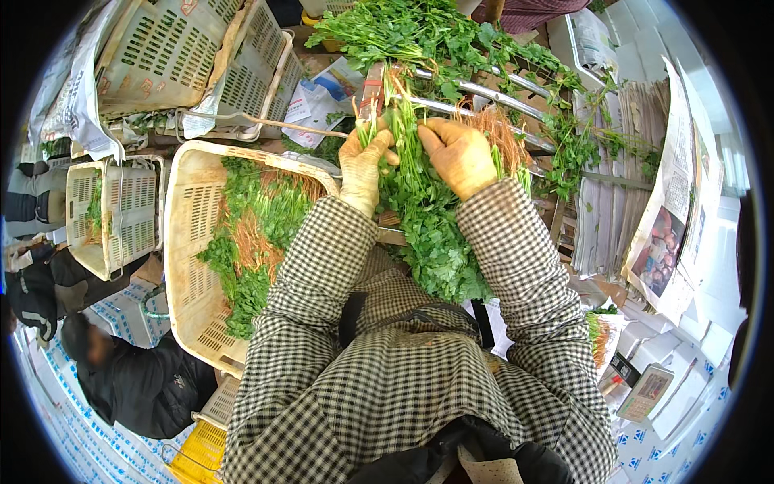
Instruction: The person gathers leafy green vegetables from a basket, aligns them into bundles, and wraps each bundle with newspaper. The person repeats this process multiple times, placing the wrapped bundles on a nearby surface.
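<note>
My left hand, in a yellowish glove, is closed around a few green herb stems whose pale root ends stick up past the thumb. Beside it hangs a bunch of leafy herbs that look like coriander, its leaves spreading down toward my lap. My right hand, gloved likewise, has curled fingers at the right edge of that bunch's stems; whether a stalk is pinched there is hidden. Just beyond both hands, more herbs lie across a metal-tube rack. Brown roots of another bunch show behind my right hand.
At left stands a white plastic crate holding rooted herb bunches. Other crates rise behind it. Stacked newspapers are on the right, with a digital scale lower down. A person in black is at lower left.
</note>
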